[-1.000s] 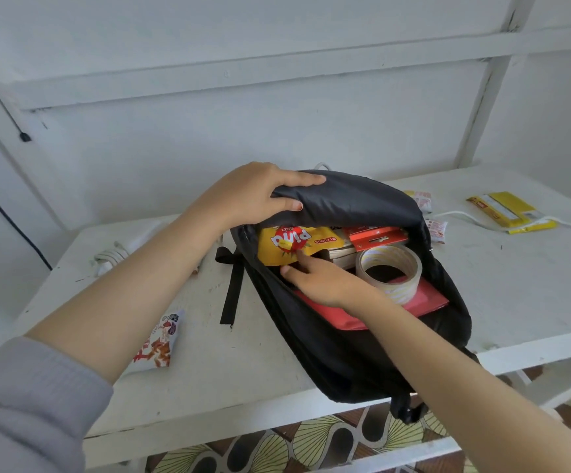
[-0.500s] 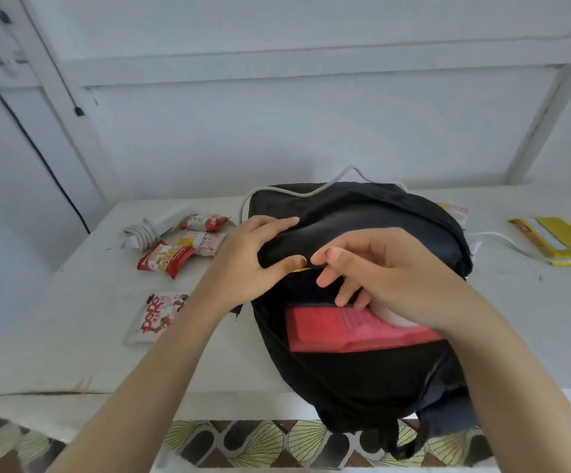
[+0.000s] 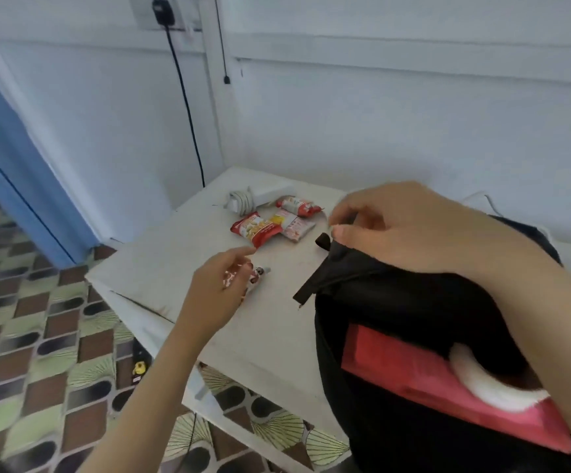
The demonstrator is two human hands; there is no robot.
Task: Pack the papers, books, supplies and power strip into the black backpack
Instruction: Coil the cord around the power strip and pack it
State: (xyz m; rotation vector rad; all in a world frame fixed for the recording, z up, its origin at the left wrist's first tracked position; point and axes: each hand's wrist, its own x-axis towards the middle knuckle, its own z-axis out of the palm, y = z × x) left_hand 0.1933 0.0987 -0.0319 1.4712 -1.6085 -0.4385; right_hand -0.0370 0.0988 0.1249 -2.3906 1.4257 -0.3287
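– White wall, white worktop; what lay left of the black backpack?

– Farthest left of it was the left hand, grip loose and slack-fingered, holding nothing, hovering over one snack packet. Beyond that, well left of the backpack, sat the power strip, its cord bundled beside it.

– How would that handle?

– I judged it a stiff plastic bar, fairly light, with a floppy cord; best taken round bar and bundle together. The packets looked light, slick and crushable; pinch a seam.

– Counts?

– One power strip; four packets, three clustered and one under the hand.

– And at the backpack itself?

– The right hand pinched its top edge, grip narrow on the fabric. Inside showed one red folder and one white tape roll.
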